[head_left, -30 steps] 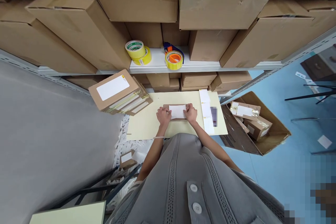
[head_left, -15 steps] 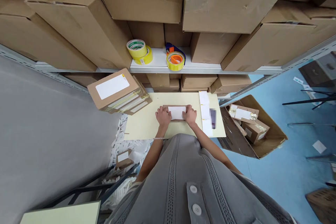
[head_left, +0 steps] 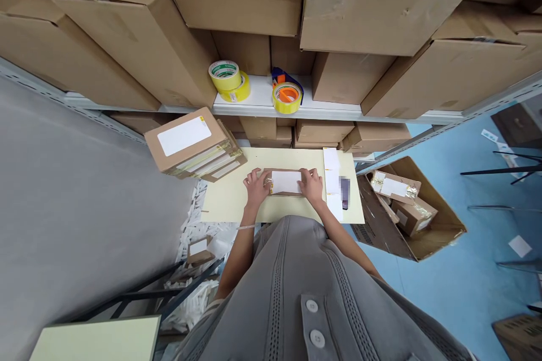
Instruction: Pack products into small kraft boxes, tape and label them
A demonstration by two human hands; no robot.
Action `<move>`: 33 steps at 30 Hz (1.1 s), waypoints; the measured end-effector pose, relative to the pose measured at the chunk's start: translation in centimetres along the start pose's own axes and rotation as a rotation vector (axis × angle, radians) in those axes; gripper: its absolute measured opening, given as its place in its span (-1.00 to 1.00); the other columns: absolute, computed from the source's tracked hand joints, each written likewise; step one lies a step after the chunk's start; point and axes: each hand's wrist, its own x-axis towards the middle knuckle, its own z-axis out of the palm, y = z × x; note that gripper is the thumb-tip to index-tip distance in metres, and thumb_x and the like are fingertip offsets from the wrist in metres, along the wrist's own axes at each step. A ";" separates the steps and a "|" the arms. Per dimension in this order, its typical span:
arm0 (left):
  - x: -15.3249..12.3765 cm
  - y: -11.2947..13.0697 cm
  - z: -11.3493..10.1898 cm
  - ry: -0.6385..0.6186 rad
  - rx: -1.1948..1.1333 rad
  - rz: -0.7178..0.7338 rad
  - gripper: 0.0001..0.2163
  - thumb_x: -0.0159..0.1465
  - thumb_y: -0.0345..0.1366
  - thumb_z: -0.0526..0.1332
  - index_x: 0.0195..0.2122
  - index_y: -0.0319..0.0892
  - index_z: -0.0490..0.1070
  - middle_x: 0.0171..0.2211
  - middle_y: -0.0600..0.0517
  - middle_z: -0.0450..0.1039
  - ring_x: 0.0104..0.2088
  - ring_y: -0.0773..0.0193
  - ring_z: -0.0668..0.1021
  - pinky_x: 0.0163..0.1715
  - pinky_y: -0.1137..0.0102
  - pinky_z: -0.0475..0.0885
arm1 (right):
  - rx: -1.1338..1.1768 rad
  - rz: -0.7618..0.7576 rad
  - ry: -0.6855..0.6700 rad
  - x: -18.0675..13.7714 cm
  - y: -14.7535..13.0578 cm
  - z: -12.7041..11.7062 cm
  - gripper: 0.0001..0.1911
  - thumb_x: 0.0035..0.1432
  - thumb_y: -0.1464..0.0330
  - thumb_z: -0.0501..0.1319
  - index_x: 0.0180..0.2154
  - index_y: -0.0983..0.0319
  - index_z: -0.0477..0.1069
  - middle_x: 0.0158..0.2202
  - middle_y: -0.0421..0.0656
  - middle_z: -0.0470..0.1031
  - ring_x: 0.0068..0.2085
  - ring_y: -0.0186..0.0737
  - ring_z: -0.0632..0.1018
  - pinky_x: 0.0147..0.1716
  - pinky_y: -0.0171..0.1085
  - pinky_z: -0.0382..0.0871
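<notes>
A small flat cardboard box [head_left: 286, 194] lies on the pale yellow tabletop, a white label [head_left: 286, 182] with a yellow mark covering most of its upper face. Clear tape shines at its left end. My left hand [head_left: 256, 187] grips that end, fingers bent against the edge. At the opposite end my right hand [head_left: 312, 185] holds the box, its fingertips touching the label's right edge. Right of this hand lies a strip of white labels [head_left: 332, 172], with a dark, pixelated object [head_left: 345, 193] beside it.
Stacked, taped boxes [head_left: 186, 141] lean at the table's back left. Tape rolls [head_left: 228, 80] and an orange-and-blue tape dispenser [head_left: 288, 93] sit on the shelf [head_left: 258, 93] among large cartons. On the right, an open carton [head_left: 446, 225] holds several parcels. A grey wall [head_left: 84, 197] stands left.
My left hand has slid left off the label to the box's end, uncovering the yellow mark and tape. My right hand has moved slightly right. The view has shifted a little.
</notes>
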 end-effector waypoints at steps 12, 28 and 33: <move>-0.2 0.8 1.0 -0.209 0.080 -0.007 -0.49 0.30 -0.18 0.12 0.30 0.19 0.15 0.35 -0.05 0.04 0.26 -0.07 0.14 0.16 -0.01 0.06 | -0.038 0.067 -0.177 -0.2 0.6 0.4 -0.41 0.15 0.32 0.30 0.21 0.00 0.29 -0.07 -0.06 0.29 -0.05 -0.09 0.37 -0.08 -0.18 0.16; 0.1 0.7 1.7 -0.212 0.006 -0.053 -0.50 0.32 -0.20 0.09 0.29 0.19 0.17 0.37 -0.06 0.01 0.26 -0.06 0.17 0.15 0.01 0.08 | -0.030 0.050 -0.171 -0.4 0.9 0.5 -0.43 0.19 0.29 0.27 0.23 0.02 0.28 -0.08 -0.06 0.29 -0.05 -0.09 0.37 -0.05 -0.16 0.18; -0.8 -0.5 2.4 -0.176 -0.204 -0.072 -0.43 0.33 -0.18 0.09 0.36 0.16 0.01 0.34 -0.05 0.10 0.27 0.05 0.25 0.16 0.11 0.14 | 0.088 0.032 -0.112 -1.3 2.2 0.8 -0.38 0.22 0.21 0.20 0.28 0.03 0.17 -0.05 -0.08 0.26 -0.04 -0.11 0.41 -0.03 -0.16 0.25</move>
